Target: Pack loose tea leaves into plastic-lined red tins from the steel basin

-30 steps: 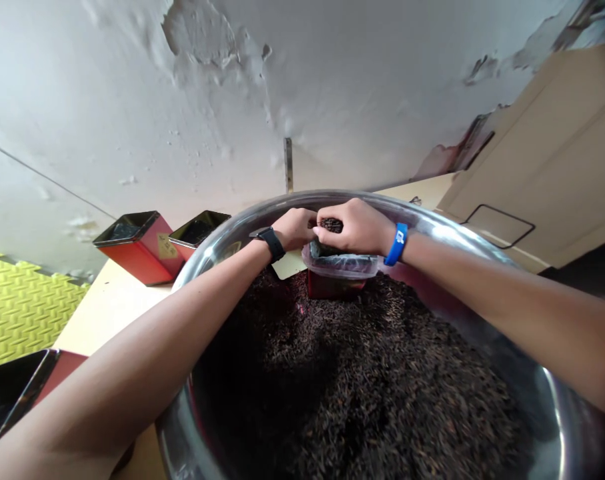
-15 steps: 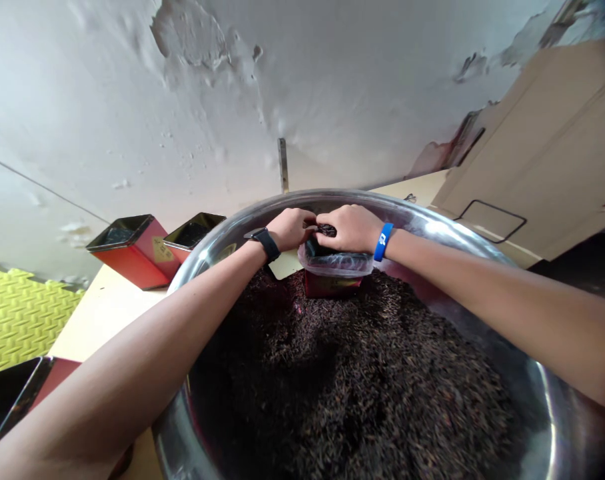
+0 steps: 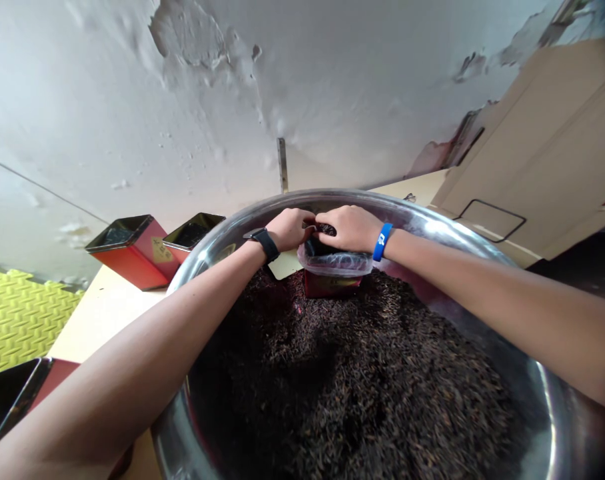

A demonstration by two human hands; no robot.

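Note:
A red tin point(image 3: 332, 287) stands in dark, dry loose tea leaves point(image 3: 382, 380) that fill much of a large metal basin point(image 3: 170, 430). A clear plastic bag point(image 3: 340, 265) lines the tin, its edge folded out over the rim. My left hand point(image 3: 288, 229), with a dark watch at the wrist, has its fingers pinched on the bag at the far left of the mouth. My right hand point(image 3: 353, 227), wearing a blue wristband, is closed on the bag beside it, fingertips almost meeting the left ones. Between thumb and fingers, some tea leaves show; the bag's far edge is hidden.
Left of the basin, two open red tins point(image 3: 147, 260) stand on a pale table point(image 3: 107, 317), and another tin point(image 3: 52, 387) is at lower left. Yellow foam matting point(image 3: 22, 320) lies beyond. A cardboard box point(image 3: 542, 153) is at right, with a peeling wall point(image 3: 332, 87) behind.
Almost nothing differs. Both hands stay at the bag's mouth, with only a very slight shift of the fingers.

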